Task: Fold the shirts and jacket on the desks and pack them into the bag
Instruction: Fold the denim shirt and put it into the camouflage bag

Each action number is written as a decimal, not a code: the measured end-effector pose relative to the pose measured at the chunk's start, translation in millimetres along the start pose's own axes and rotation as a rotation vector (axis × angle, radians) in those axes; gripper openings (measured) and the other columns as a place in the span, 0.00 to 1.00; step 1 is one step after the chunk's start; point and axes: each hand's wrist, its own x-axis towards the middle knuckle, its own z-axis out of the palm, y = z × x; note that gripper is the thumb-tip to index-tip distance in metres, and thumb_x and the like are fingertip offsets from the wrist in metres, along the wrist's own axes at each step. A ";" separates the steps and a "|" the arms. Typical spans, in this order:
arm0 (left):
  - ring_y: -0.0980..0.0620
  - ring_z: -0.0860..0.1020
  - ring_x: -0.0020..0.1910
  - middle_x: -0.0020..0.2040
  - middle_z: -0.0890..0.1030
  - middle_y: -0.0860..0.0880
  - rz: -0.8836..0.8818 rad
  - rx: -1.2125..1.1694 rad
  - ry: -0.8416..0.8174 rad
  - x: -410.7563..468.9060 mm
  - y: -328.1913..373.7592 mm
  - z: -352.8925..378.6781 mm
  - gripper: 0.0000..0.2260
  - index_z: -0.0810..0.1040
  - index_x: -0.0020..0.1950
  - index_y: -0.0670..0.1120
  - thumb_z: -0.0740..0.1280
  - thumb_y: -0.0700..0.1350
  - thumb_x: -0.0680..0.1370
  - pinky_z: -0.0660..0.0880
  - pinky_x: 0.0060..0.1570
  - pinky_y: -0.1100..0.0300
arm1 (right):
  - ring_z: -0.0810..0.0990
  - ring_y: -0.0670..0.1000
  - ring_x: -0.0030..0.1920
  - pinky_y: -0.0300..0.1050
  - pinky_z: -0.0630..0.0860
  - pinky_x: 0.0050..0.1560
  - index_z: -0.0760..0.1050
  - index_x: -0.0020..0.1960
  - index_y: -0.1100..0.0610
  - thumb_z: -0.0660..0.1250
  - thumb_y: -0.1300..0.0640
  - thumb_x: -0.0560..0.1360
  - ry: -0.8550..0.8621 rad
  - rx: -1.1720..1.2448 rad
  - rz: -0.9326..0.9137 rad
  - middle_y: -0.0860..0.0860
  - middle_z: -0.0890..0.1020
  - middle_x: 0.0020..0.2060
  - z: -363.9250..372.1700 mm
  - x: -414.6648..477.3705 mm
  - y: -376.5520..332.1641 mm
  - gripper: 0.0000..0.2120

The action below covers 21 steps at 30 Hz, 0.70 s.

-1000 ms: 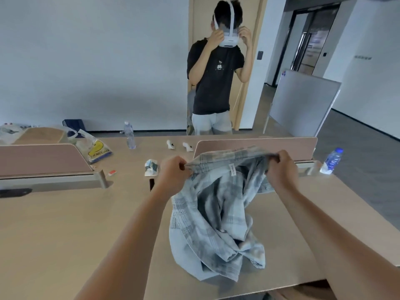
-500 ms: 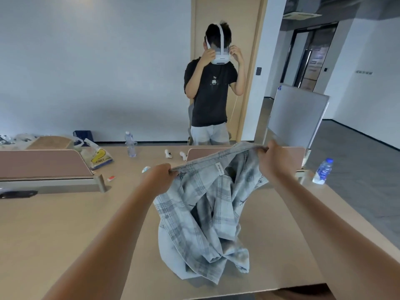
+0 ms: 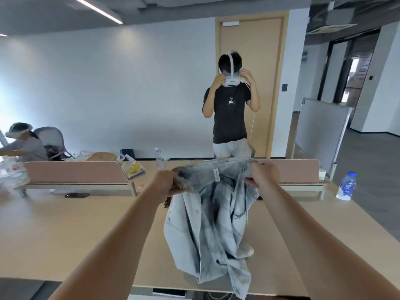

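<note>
The shirt is soft, matt, pale grey-blue woven cloth in a faded plaid, hanging in loose folds. Beneath it the desk has a smooth, light wood-look top with a low sheen; to the shirt's right stands a clear glossy plastic bottle.

The shirt hangs above the desk, a divider behind, a bottle right.

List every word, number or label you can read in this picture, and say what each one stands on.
"88": white print on the chest of the standing person's black T-shirt.
Neck tag of the plaid shirt: vertical print, too blurred to read.
Yellow snack bag: print unreadable.
Water bottle label: unreadable.
</note>
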 end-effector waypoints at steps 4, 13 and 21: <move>0.41 0.82 0.39 0.44 0.80 0.35 0.099 -0.182 -0.013 -20.5 31.3 15.7 0.13 0.71 0.66 0.32 0.58 0.37 0.83 0.83 0.34 0.51 | 0.80 0.53 0.42 0.42 0.83 0.37 0.70 0.52 0.57 0.64 0.60 0.80 -0.119 0.314 0.062 0.44 0.81 0.23 -5.3 3.4 -20.6 0.03; 0.42 0.84 0.41 0.42 0.82 0.38 0.463 -0.213 -0.031 -53.9 140.3 32.8 0.06 0.74 0.47 0.38 0.60 0.37 0.82 0.83 0.42 0.53 | 0.77 0.53 0.39 0.54 0.79 0.56 0.67 0.40 0.52 0.63 0.61 0.79 -0.012 0.508 -0.167 0.50 0.74 0.38 -5.1 -18.3 -116.3 0.11; 0.40 0.83 0.50 0.44 0.83 0.40 0.570 -0.210 -0.020 -61.5 165.0 19.7 0.04 0.72 0.50 0.41 0.61 0.39 0.83 0.81 0.54 0.47 | 0.73 0.51 0.36 0.48 0.70 0.40 0.66 0.33 0.53 0.68 0.58 0.76 0.039 0.480 -0.409 0.50 0.73 0.31 17.2 -31.1 -144.4 0.16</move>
